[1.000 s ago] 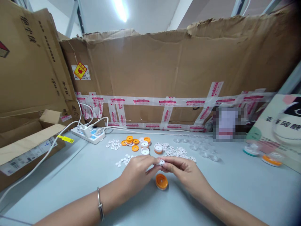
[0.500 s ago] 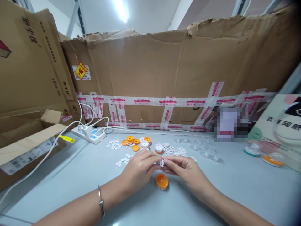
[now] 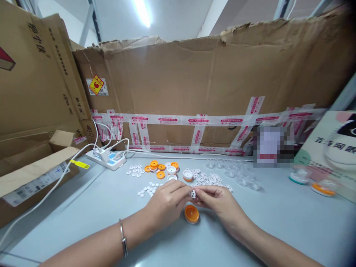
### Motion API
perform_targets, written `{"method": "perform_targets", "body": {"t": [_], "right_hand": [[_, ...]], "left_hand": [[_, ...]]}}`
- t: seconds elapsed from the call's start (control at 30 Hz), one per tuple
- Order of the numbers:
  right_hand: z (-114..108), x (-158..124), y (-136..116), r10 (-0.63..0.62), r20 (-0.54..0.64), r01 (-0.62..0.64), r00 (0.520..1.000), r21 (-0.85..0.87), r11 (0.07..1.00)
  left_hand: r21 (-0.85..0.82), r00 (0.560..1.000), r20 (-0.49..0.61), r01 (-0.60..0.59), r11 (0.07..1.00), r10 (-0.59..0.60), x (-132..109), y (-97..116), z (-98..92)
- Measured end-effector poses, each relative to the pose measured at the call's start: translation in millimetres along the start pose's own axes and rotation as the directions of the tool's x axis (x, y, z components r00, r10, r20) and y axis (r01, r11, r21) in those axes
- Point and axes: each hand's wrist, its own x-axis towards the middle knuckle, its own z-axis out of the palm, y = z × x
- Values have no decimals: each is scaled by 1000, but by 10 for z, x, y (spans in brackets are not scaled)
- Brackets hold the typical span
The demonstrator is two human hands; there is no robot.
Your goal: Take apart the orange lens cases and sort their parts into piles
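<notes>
Between the fingertips of both hands is a small white openwork plastic piece (image 3: 193, 193), partly covered by the fingers. My left hand (image 3: 169, 200) pinches it from the left, and my right hand (image 3: 215, 198) pinches it from the right. Just below them on the table lies an orange round cup-shaped part (image 3: 191, 214) with a white underside. Beyond the fingers is a pile of white openwork pieces (image 3: 210, 179). A white and orange round part (image 3: 187, 175) stands beside that pile. Small white discs (image 3: 150, 189) lie left of my left hand.
Orange rings (image 3: 160, 174) and white caps (image 3: 136, 170) lie farther back on the left. Clear plastic domes (image 3: 241, 180) sit to the right. A power strip (image 3: 107, 158) with cables, an open carton (image 3: 36, 170) and a large cardboard wall (image 3: 172, 81) border the table.
My left hand has shifted slightly to the right, and the white openwork piece has turned a little between the fingertips. The parts on the table stay where they were.
</notes>
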Motion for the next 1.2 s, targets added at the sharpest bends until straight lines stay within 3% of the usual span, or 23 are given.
{"method": "perform_targets", "body": {"t": [0.2, 0.3, 0.47, 0.57, 0.7, 0.8, 0.93, 1.03, 1.2], "right_hand": [[-23, 21, -25, 120, 6, -120, 993, 126, 985], [-24, 18, -31, 152, 49, -158, 987, 157, 975], [1, 12, -43, -13, -25, 13, 1000, 9, 1000], [-90, 81, -30, -7, -86, 6, 996, -13, 1000], [-335, 236, -24, -136, -169, 91, 976, -251, 964], [-454, 295, -41, -234, -110, 158, 966, -463, 872], [-425, 260, -70, -275, -84, 188, 958, -539, 821], [-325, 190, -86, -291, -69, 221, 954, -491, 842], [-141, 85, -54, -135, 133, 166, 982, -259, 951]], "left_hand": [[-308, 968, -37, 224, 925, -247, 54, 11, 8], [-332, 962, -74, 224, 917, -261, 45, 18, 40], [-331, 958, -105, 218, 918, -265, 41, 52, 30], [-348, 933, -141, 267, 899, -331, 54, 23, 0], [-446, 878, -23, 419, 791, -478, 66, -81, 0], [-478, 850, 76, 490, 729, -522, 72, -122, 13], [-451, 856, 110, 495, 742, -504, 78, -88, 0], [-446, 848, 139, 515, 732, -512, 84, -48, -18], [-463, 855, 182, 511, 724, -486, 97, -11, -34]]}}
